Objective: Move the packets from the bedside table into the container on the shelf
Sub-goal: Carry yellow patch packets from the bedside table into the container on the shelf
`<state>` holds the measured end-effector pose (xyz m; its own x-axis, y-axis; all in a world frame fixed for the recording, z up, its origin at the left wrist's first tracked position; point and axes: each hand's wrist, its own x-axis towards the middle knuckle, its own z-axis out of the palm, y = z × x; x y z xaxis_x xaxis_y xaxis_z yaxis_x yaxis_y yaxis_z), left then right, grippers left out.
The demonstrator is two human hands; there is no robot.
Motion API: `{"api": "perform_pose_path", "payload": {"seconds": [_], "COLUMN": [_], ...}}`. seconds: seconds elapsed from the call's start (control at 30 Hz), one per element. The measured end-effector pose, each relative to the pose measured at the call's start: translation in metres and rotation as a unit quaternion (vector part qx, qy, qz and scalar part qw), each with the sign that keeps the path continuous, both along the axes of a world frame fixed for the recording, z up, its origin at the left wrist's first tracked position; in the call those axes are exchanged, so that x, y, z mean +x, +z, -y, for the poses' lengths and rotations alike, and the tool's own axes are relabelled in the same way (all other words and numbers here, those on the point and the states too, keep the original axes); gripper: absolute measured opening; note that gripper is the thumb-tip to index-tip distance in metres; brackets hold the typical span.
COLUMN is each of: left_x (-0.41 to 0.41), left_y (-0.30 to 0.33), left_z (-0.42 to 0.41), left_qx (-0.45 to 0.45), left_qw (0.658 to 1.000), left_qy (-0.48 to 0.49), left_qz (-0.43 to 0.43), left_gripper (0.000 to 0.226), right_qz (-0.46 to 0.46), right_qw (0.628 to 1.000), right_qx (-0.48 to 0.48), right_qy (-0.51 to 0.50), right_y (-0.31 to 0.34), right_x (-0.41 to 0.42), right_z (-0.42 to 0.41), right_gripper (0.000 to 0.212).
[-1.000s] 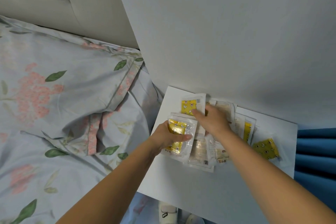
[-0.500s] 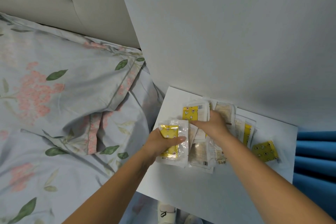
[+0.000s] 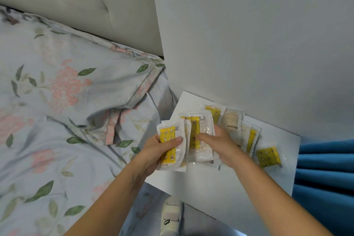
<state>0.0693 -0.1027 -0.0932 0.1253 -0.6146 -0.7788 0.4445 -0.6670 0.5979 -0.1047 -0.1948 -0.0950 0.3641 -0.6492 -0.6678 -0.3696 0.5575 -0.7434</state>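
Packets (image 3: pixel 268 156) on white bedside table (image 3: pixel 220 193) — grey wall (image 3: pixel 249 44), floral bedding (image 3: pixel 67 92)

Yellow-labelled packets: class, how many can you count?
5: one in the left hand, one in the right hand, three on the bedside table. Others may be hidden.

Wall (image 3: pixel 249 44) stands directly beyond both hands, closing off forward travel. Bedside table (image 3: pixel 220 193) shows bare surface below the right hand (image 3: pixel 220 143), toward the viewer. Loose packets (image 3: pixel 251 140) crowd the tabletop right of that hand. Pillow (image 3: pixel 86 86) bounds the left; blue curtain (image 3: pixel 325 178) bounds the far right.
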Motion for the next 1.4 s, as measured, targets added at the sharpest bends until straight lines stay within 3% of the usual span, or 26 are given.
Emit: {"api": "perform_pose_path", "payload": {"seconds": [0.13,0.23,0.33,0.43,0.7,0.83,0.97,1.07,1.4], "left_x": [-0.020,-0.033,-0.043,-0.044,-0.008,0.000,-0.001,-0.012,-0.125], "left_y": [0.042,0.076,0.118,0.161,0.267,0.315,0.348,0.364,0.391], "left_z": [-0.032,-0.067,-0.112,-0.165,-0.338,-0.440,-0.549,-0.639,-0.949], "left_qx": [-0.023,-0.031,-0.036,-0.034,-0.001,-0.006,-0.005,0.000,0.014], "left_qw": [0.999,0.998,0.995,0.987,0.923,0.876,0.808,0.759,0.569], "left_qy": [0.004,0.038,0.068,0.148,0.362,0.456,0.562,0.624,0.796], "left_qz": [0.033,0.040,0.056,0.048,0.130,0.156,0.175,0.185,0.204], "left_gripper": [0.065,0.062,0.054,0.026,0.029,0.023,0.017,0.025,0.018], "right_qz": [0.059,0.057,0.052,0.069,0.071,0.098,0.123,0.141,0.194], "right_qw": [0.998,0.997,0.990,0.985,0.954,0.919,0.868,0.831,0.710], "right_qx": [0.022,0.003,-0.040,-0.052,-0.074,-0.103,-0.114,-0.105,-0.072], "right_qy": [0.010,0.054,0.122,0.152,0.282,0.369,0.468,0.528,0.673], "right_y": [0.040,0.073,0.111,0.150,0.241,0.290,0.333,0.357,0.391], "right_x": [0.009,0.009,0.010,0.014,0.062,0.113,0.169,0.198,0.187], "right_z": [-0.032,-0.060,-0.088,-0.123,-0.223,-0.297,-0.399,-0.495,-0.821], "right_gripper": [0.018,0.044,0.027,0.016,0.027,0.019,0.017,0.020,0.020]}}
